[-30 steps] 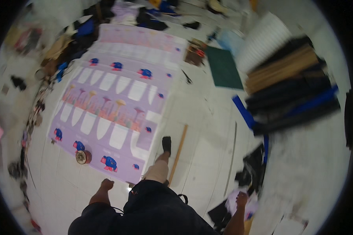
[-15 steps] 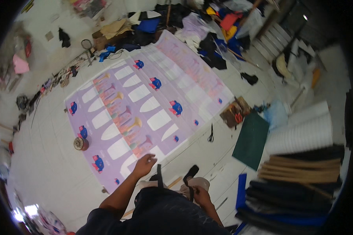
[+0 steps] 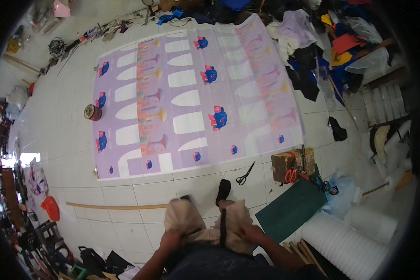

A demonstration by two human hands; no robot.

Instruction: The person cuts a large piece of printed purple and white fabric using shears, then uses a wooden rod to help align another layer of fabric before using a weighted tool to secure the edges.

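Note:
My left hand (image 3: 172, 240) is at the left leg of my beige trousers (image 3: 185, 215), its fingers bent into the cloth and slightly blurred. On the other leg, my right hand (image 3: 250, 233) has its fingers closed on the fabric near a dark hanging strap (image 3: 223, 227). Ahead on the floor lies a large lilac printed sheet (image 3: 186, 135) with white cut-out shapes, horn pictures and blue-and-pink figures. A round tin (image 3: 93, 112) stands on its left edge. Black scissors (image 3: 245, 173) lie open on the tiles between the sheet and my foot.
A wooden strip (image 3: 116, 206) lies left of my legs. To the right are a worn box (image 3: 284, 167) with red-handled scissors (image 3: 290, 176), a dark green board (image 3: 291, 207) and a white foam roll (image 3: 345, 245). Fabric scraps (image 3: 303, 60) are heaped at the far right.
My left hand has drawn back from the sheet's near edge to my trousers. My right hand has left the dark strap for the trouser leg. The view has turned, and the sheet appears straighter.

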